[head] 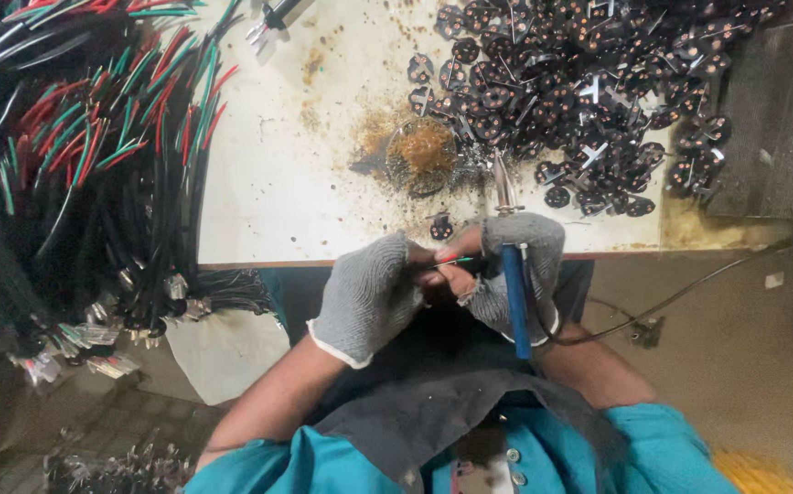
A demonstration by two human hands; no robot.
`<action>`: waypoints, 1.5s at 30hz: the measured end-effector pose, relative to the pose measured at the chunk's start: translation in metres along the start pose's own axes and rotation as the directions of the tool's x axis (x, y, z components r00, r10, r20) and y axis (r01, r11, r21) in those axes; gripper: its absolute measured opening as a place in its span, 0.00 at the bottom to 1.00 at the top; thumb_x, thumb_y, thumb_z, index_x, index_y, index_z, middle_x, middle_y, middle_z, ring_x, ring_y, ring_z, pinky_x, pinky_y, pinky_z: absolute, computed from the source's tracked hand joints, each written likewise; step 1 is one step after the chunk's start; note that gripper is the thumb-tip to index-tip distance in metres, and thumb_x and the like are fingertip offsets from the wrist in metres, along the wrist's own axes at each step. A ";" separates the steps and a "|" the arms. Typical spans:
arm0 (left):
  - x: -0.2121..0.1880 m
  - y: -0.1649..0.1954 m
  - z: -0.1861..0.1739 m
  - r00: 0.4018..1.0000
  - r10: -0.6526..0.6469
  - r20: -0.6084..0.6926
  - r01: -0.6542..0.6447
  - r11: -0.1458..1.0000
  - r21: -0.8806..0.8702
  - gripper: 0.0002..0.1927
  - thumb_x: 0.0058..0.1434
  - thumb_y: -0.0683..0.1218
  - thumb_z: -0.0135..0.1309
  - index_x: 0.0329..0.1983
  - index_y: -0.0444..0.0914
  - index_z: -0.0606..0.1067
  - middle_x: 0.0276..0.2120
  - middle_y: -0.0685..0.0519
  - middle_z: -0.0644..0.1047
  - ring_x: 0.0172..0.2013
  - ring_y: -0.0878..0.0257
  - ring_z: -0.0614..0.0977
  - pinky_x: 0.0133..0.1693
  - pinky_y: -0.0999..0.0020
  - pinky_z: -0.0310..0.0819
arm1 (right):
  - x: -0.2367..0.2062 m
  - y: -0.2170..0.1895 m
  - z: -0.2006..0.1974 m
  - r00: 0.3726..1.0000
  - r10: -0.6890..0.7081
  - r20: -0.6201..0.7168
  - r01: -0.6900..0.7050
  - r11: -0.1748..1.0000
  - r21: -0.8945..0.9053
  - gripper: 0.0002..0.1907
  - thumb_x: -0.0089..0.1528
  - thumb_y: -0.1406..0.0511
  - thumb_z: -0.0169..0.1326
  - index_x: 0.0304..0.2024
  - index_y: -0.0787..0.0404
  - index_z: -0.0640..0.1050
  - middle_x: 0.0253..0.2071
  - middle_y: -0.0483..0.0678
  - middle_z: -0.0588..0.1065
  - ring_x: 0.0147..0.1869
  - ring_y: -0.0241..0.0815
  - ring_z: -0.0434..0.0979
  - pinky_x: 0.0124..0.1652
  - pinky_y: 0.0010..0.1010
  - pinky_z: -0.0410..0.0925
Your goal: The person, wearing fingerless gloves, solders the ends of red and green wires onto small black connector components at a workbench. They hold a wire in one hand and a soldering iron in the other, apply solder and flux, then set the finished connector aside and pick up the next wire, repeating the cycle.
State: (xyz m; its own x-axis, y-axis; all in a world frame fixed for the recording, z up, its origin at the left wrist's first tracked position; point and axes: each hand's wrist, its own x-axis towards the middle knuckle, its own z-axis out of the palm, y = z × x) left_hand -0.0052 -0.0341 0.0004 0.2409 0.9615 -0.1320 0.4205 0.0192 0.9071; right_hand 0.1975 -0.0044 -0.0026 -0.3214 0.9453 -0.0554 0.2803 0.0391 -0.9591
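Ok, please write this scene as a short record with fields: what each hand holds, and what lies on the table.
left hand: grey knit glove, pinching thin red and green wires
right hand: grey glove, holding a blue-handled soldering iron, tip up
table: white, stained top
centre: round tin of brown paste
right side: heap of black round parts
left side: bundle of black cables

One view only, from a camera worn on the person's head. It looks steeply down and slightly forward, so the person's own chest and forearms fill the bottom edge and the tabletop [268, 183] stretches toward the top. It sits close: the left hand [369, 297] and right hand [515, 270] lie near the middle, just below the tabletop's near edge. The floor shows at right.
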 end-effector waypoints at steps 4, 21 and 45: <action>-0.004 -0.017 0.015 0.987 0.137 -0.082 -0.136 0.990 0.019 0.11 0.58 0.37 0.60 0.43 0.42 0.76 0.37 0.49 0.81 0.37 0.49 0.84 0.40 0.59 0.79 | -0.003 -0.004 -0.003 0.998 0.023 -0.057 -0.031 0.988 -0.154 0.06 0.60 0.67 0.66 0.33 0.61 0.81 0.31 0.48 0.81 0.35 0.38 0.83 0.37 0.28 0.74; 0.005 0.004 0.007 0.987 0.024 -0.158 -0.021 0.999 0.025 0.11 0.61 0.41 0.63 0.43 0.40 0.74 0.37 0.48 0.77 0.38 0.50 0.82 0.38 0.59 0.76 | -0.016 0.011 0.000 0.994 0.046 -0.097 -0.047 0.999 -0.002 0.07 0.61 0.66 0.66 0.33 0.63 0.82 0.30 0.47 0.80 0.34 0.38 0.81 0.37 0.28 0.74; 0.002 -0.015 0.011 0.995 0.078 -0.067 -0.091 0.973 -0.213 0.07 0.59 0.42 0.63 0.39 0.39 0.77 0.33 0.51 0.78 0.33 0.55 0.82 0.36 0.63 0.76 | -0.024 0.023 -0.007 0.999 0.047 -0.023 -0.048 0.999 -0.002 0.09 0.63 0.62 0.65 0.32 0.61 0.82 0.29 0.44 0.79 0.33 0.36 0.79 0.35 0.27 0.71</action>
State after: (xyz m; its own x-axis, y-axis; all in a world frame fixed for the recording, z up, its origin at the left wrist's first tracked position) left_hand -0.0011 -0.0358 -0.0179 0.2136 0.9764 -0.0334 0.2008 -0.0104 0.9796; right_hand 0.2175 -0.0236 -0.0214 -0.2865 0.9534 -0.0943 0.2974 -0.0051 -0.9548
